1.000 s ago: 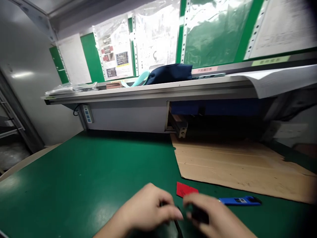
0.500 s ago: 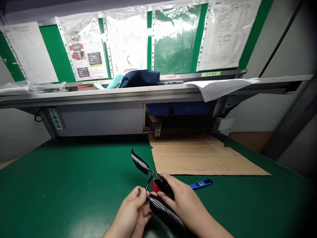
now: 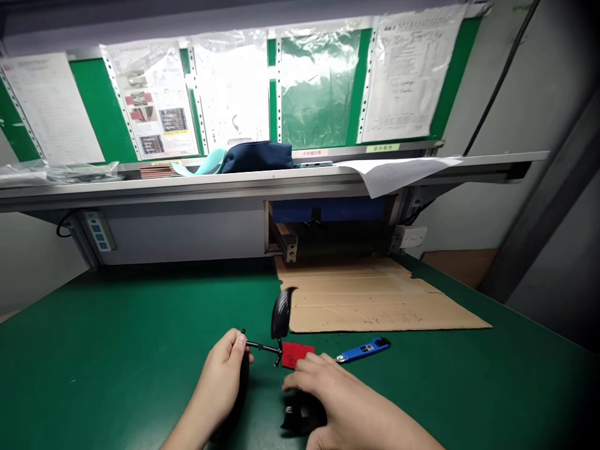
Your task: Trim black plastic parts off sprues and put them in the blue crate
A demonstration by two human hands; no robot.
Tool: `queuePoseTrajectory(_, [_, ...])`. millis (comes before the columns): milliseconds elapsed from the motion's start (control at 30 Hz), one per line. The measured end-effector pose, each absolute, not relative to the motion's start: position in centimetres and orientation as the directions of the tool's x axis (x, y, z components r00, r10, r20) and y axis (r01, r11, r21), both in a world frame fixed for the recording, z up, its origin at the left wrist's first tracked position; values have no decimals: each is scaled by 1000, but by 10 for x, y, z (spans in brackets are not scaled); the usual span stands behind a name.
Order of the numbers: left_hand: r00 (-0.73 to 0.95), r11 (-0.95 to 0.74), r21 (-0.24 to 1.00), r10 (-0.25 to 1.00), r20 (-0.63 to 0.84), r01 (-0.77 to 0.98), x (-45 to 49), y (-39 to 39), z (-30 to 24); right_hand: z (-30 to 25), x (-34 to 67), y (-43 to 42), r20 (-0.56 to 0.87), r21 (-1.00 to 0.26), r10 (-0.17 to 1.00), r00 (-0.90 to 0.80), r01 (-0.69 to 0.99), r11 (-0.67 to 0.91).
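Left hand (image 3: 222, 370): you pinch the rod (image 3: 263, 346)
Right hand (image 3: 332, 389): over black piece (image 3: 302, 415), grip unclear
Blue cutter (image 3: 364, 351): right hand's two o'clock; slipping could nick you

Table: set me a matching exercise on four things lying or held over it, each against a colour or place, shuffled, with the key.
1. card
2. cutter
3. cardboard
4. rod

A. brown
B. in the left hand
C. red
D. blue-handled

Pairs: 1-C, 2-D, 3-A, 4-B
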State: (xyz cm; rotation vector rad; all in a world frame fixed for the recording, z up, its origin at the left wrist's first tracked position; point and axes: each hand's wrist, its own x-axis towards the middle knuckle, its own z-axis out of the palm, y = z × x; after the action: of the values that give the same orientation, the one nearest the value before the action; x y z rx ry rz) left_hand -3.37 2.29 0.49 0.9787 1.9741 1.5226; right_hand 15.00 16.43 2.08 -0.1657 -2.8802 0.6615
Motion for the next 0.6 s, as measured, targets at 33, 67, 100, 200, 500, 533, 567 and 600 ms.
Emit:
queuePoseTrajectory(33, [-635,156,944,769,68,291,-34,20,9,24,151,164,199,-408,153,-968,60,911])
queuePoseTrajectory(67, [-627,175,929,776,73,325,-34,18,13,28,152,165,254,-359,160,-954,60,931])
queuePoseTrajectory(100, [-616,188,914,784,80,358,-33,16,18,33,154,165,316,-295,160,-935,64,953])
queuePoseTrajectory(200, [-504,156,868,855,120,472,-27,10,30,43,155,162,436,-84,68,-898,34,996])
queuePoseTrajectory(500, [-263,25,960,964,51,278,-22,9,37,10,142,161,300,-148,151,-942,111,983])
queuePoseTrajectory(533, [-286,66,967,958,7,246,-24,11,35,3,144,167,333,-111,195,-922,167,980])
queuePoseTrajectory(567, [-310,104,972,950,-35,209,-26,13,33,-4,147,174,374,-96,222,-900,201,975])
queuePoseTrajectory(600, [-336,137,976,939,-73,169,-27,15,31,-9,149,182,412,-114,233,-881,204,972])
